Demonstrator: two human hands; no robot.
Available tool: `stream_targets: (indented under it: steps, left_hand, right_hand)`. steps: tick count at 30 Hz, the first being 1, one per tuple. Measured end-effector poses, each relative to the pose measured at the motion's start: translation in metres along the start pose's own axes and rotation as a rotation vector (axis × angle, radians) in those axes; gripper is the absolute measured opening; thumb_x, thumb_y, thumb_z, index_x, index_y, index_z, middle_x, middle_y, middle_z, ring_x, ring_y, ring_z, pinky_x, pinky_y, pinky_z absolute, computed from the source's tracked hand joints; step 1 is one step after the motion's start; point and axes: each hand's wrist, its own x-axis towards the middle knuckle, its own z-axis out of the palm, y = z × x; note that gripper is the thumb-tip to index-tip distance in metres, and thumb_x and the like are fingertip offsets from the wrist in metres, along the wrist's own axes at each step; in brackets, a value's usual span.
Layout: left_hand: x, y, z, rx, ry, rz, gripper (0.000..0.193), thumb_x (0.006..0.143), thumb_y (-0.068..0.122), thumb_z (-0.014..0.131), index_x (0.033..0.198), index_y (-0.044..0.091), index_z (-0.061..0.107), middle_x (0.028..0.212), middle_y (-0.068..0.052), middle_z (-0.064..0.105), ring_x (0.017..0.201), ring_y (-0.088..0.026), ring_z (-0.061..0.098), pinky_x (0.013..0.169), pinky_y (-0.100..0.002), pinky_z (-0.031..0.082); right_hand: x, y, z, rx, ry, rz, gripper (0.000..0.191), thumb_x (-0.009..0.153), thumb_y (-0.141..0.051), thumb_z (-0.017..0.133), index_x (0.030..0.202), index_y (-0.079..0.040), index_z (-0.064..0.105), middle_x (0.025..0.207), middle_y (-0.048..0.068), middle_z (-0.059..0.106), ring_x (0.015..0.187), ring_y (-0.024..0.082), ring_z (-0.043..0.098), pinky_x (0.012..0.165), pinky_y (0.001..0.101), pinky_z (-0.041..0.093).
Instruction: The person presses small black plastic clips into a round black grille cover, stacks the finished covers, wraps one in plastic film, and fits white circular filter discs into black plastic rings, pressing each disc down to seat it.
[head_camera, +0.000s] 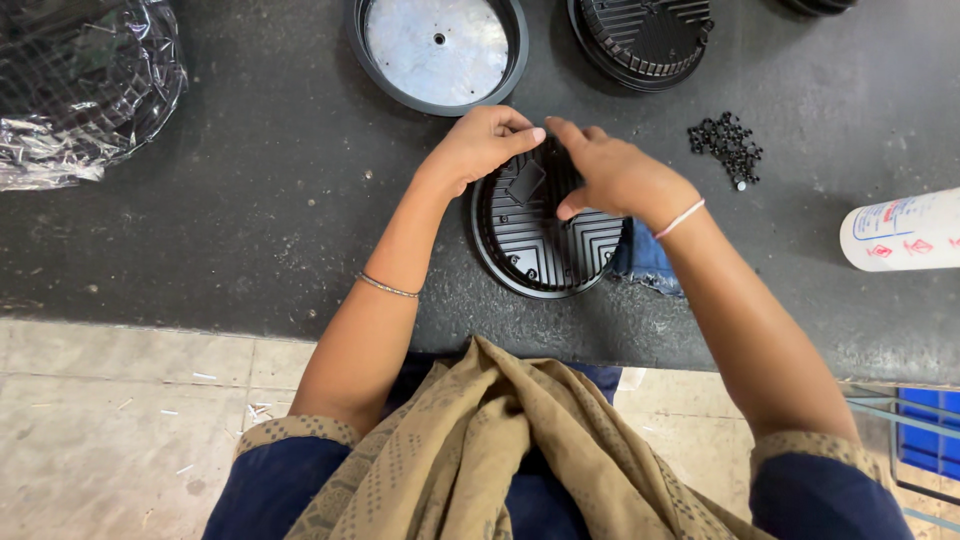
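Your left hand (482, 145) and right hand (610, 175) meet over the far edge of a round black finned housing (545, 245) that lies flat on the dark counter (250, 220), directly in front of you. Both hands are curled, fingertips pinched together at the same spot on the housing's upper rim; whether they pinch a small part there, you cannot tell from this view. Just below your fingertips a small black square piece (525, 182) sits tilted on the ribbed face, between the two hands and about equally near to each. The housing is round, so it has no long axis; its ribs run in angled chevrons towards you.

Beyond your left hand lies a black ring with a silvery metal disc (437, 50); beyond your right, another finned housing (645, 35). To the right of your right hand sits a heap of small black screws (727, 147), and farther right a white bottle (900, 230) on its side.
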Motion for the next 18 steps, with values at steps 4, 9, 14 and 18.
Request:
stream_targets:
  steps: [4, 9, 14, 18]
  left_hand:
    - [-0.001, 0.0, 0.001, -0.05, -0.011, 0.035, 0.041, 0.087, 0.029, 0.079, 0.111, -0.003, 0.072, 0.1, -0.01, 0.077, 0.093, -0.014, 0.071, 0.082, -0.028, 0.058]
    - [0.0, -0.003, -0.001, -0.08, -0.032, -0.004, 0.036, 0.09, 0.026, 0.077, 0.111, -0.004, 0.072, 0.1, -0.01, 0.076, 0.093, -0.013, 0.07, 0.082, -0.027, 0.057]
    - [0.003, -0.008, -0.004, -0.088, -0.054, 0.011, 0.034, 0.091, 0.023, 0.075, 0.112, -0.004, 0.072, 0.1, -0.009, 0.076, 0.092, -0.013, 0.069, 0.082, -0.027, 0.056]
    - [0.006, -0.012, -0.003, -0.066, -0.044, 0.015, 0.034, 0.092, 0.022, 0.074, 0.113, -0.004, 0.072, 0.1, -0.009, 0.076, 0.092, -0.013, 0.069, 0.081, -0.027, 0.056]
  right_hand:
    - [-0.008, -0.004, 0.009, -0.01, 0.089, -0.064, 0.113, 0.066, -0.017, 0.09, 0.159, -0.016, 0.024, 0.148, 0.026, 0.045, 0.123, 0.048, 0.056, 0.099, 0.05, 0.049]
    - [-0.017, -0.011, 0.017, -0.099, 0.161, -0.064, 0.109, 0.073, -0.018, 0.086, 0.16, -0.018, 0.021, 0.156, 0.025, 0.037, 0.123, 0.051, 0.054, 0.094, 0.0537, 0.051]
    - [-0.02, -0.019, 0.019, -0.126, 0.166, 0.015, 0.108, 0.076, -0.02, 0.084, 0.161, -0.02, 0.018, 0.159, 0.023, 0.032, 0.128, 0.051, 0.051, 0.095, 0.0566, 0.051]
    - [-0.022, -0.021, 0.011, -0.071, 0.13, 0.051, 0.109, 0.075, -0.021, 0.085, 0.16, -0.023, 0.017, 0.159, 0.02, 0.031, 0.132, 0.05, 0.048, 0.099, 0.0592, 0.048]
